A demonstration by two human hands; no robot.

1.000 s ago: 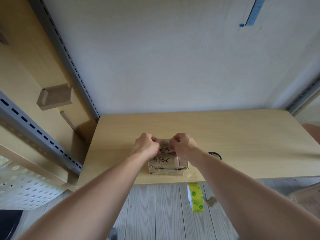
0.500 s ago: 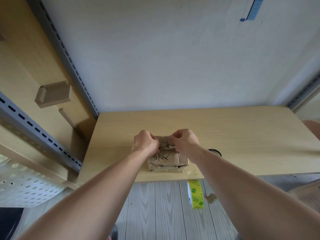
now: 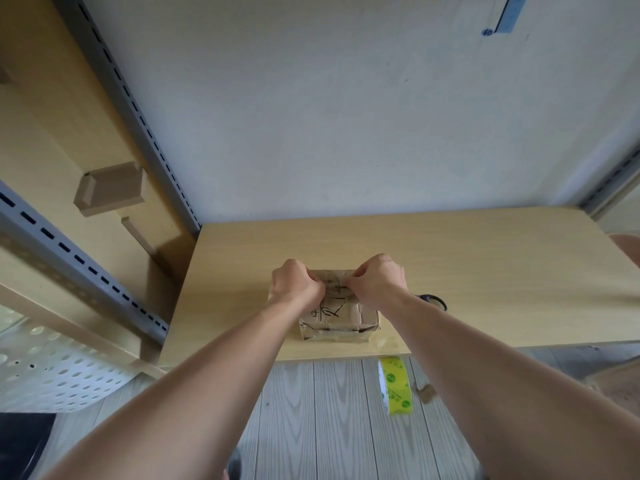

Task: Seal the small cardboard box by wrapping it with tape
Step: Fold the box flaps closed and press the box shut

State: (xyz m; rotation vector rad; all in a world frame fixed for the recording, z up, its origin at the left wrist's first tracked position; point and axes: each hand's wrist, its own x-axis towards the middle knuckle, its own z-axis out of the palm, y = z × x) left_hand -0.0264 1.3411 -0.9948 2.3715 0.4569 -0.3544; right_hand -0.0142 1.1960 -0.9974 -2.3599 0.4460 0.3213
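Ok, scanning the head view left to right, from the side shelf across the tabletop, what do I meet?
Brown cardboard block on the side shelf → left hand → small taped cardboard box → right hand → black looped handle, probably scissors.

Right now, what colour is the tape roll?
The tape roll is yellow with green marks; head view.

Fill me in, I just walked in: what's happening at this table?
A person has both hands on a small cardboard box near the front edge of the table. The left hand and right hand, fingers curled, pinch at its top; whether they hold tape is unclear. A yellow tape roll shows below the table edge.
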